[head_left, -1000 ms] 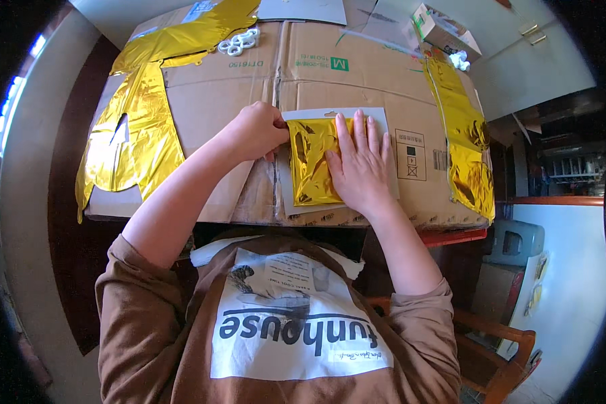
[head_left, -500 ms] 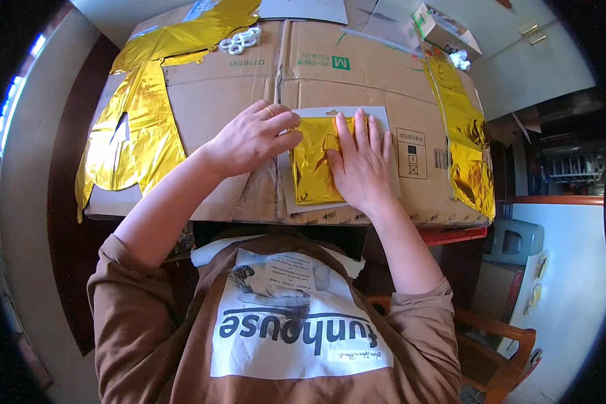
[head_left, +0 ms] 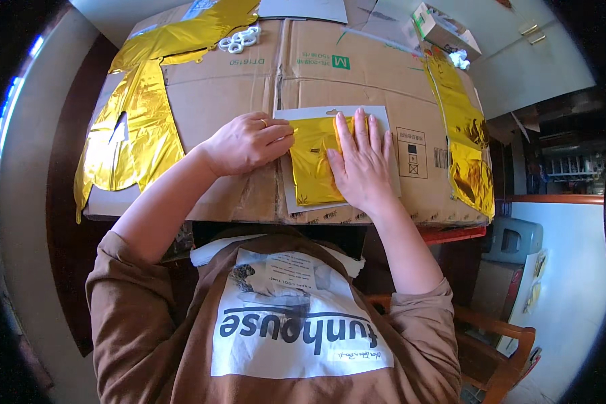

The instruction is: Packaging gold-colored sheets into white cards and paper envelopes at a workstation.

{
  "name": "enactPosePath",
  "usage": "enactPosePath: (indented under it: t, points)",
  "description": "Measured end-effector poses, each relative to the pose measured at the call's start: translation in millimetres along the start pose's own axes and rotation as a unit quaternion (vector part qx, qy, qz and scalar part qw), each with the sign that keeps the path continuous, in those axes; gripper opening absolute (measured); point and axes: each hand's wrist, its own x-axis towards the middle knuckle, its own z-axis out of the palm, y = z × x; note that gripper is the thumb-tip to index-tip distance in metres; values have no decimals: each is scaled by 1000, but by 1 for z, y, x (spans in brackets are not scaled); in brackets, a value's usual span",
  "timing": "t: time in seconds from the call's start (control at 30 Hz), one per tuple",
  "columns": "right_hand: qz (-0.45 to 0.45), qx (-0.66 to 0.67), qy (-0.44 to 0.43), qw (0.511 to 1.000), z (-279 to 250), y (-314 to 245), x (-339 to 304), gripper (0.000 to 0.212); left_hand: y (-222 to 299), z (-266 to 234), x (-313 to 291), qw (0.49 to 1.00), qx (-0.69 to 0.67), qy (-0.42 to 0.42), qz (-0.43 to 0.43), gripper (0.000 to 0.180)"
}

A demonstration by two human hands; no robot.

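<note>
A folded piece of shiny gold foil [head_left: 311, 172] lies on a white backing card [head_left: 291, 199] with a hanging slot at its far edge. My right hand [head_left: 365, 168] is spread flat over the foil's right side, pressing it to the card, with a strip of orange-gold edge beside the index finger. At the foil's left edge is my left hand [head_left: 249, 143], its fingers curled and pinched together against that edge. The fingertips hide exactly how much foil they grip. A ring is on one left finger.
Flattened brown cardboard [head_left: 222, 101] covers the table. A large cut-out gold foil piece [head_left: 141, 128] spreads at the left, another gold foil strip [head_left: 469, 151] at the right. White rings [head_left: 237, 42] lie at the back, an open box [head_left: 448, 30] at the back right. A wooden chair [head_left: 512, 330] stands lower right.
My left hand has moved slightly left and down at the foil's edge, and the foil's left part looks flatter. My right hand has stayed in place.
</note>
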Motion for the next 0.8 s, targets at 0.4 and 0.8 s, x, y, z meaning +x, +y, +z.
enactPosePath:
  t: [0.4, 0.8]
  points:
    - [8, -4, -11, 1000, -1, -2, 0, 68, 42, 19, 7, 974, -43, 119, -190, 50]
    - [-18, 42, -35, 998, -13, 15, -2, 73, 66, 0, 3, 952, -67, -5, -300, 84]
